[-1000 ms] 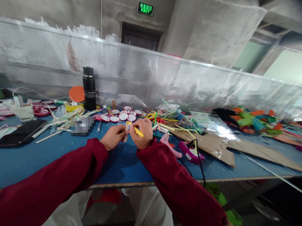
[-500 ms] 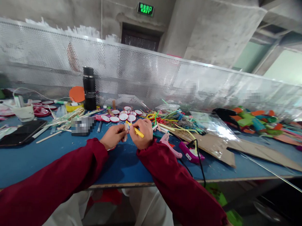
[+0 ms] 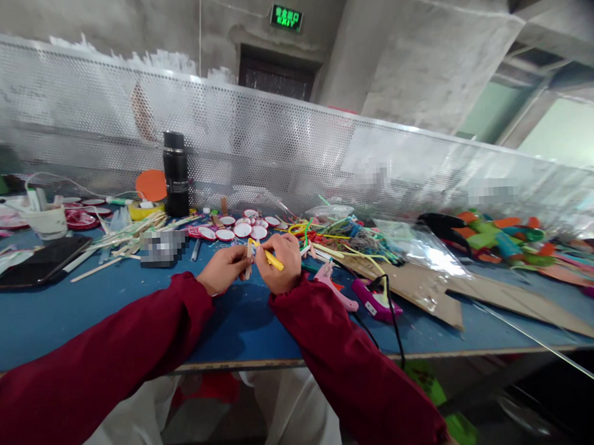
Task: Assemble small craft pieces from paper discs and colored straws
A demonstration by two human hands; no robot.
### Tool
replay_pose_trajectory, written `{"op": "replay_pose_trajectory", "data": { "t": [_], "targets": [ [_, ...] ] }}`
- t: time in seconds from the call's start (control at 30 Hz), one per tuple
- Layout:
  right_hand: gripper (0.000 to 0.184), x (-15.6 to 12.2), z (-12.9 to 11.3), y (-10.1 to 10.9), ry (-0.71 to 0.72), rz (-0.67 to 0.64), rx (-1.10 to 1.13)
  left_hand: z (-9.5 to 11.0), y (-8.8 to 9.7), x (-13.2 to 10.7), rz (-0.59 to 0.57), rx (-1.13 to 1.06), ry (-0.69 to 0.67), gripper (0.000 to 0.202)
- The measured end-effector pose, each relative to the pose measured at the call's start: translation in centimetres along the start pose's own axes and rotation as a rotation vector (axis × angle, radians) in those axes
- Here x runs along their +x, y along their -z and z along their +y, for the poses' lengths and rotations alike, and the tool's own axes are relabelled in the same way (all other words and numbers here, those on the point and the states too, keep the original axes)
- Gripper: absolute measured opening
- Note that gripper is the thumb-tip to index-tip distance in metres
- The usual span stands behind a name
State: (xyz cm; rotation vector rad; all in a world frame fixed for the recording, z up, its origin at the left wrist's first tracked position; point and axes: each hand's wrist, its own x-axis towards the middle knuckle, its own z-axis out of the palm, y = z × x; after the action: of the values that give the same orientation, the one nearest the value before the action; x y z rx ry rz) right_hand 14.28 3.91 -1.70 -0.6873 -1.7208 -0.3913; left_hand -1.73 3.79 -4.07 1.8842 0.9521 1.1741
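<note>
Left hand (image 3: 223, 268): curled nearly closed in the middle of the table, with a pale stick (image 3: 249, 256) pinched between thumb and fingertips.
Right hand (image 3: 280, 262): set just right of the left hand and almost touching it; the fingers are folded in, and a yellow stick (image 3: 272, 260) is gripped by them.
Pale stick: held roughly upright between the two hands, above the table's near-middle part.
Yellow stick: held slanted, its far end met with the pale stick near the top; whether the two are joined cannot be told.
Sleeves: both forearms are covered in dark red cloth.
Table (image 3: 108, 309): a blue top, on which the wrists appear to be rested.
Round caps (image 3: 243, 229): a cluster of red-rimmed white ones is laid just beyond the hands.
Flask (image 3: 175, 173): a black one is stood upright at the far left, with an orange disc (image 3: 150, 185) just beside it.
Loose sticks (image 3: 130, 235): a heap is spread left of the caps.
Phone (image 3: 40, 261): a dark one is laid flat near the left edge.
Glue gun (image 3: 374, 301): a magenta one is laid on its side right of the right hand, with a black cord trailed off the near edge.
Cardboard (image 3: 428, 287): a brown sheet is stretched out to the right.
Screen (image 3: 274, 151): a wall of perforated metal is run along the table's far side.
</note>
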Motion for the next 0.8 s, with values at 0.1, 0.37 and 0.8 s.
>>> {"op": "replay_pose_trajectory", "data": {
  "t": [0.1,0.37,0.8],
  "targets": [
    [0.016,-0.01,0.02,0.06,0.01,0.013,0.007,-0.1,-0.03,0.04,-0.002,-0.02,0.004,0.021],
    [0.016,-0.1,-0.09,0.0,0.029,0.003,0.017,-0.05,-0.04,0.02,0.015,-0.014,-0.002,0.019],
    [0.016,-0.02,-0.07,0.05,0.027,0.022,0.007,0.13,0.0,-0.04,0.009,0.04,-0.012,0.021]
  ]
}}
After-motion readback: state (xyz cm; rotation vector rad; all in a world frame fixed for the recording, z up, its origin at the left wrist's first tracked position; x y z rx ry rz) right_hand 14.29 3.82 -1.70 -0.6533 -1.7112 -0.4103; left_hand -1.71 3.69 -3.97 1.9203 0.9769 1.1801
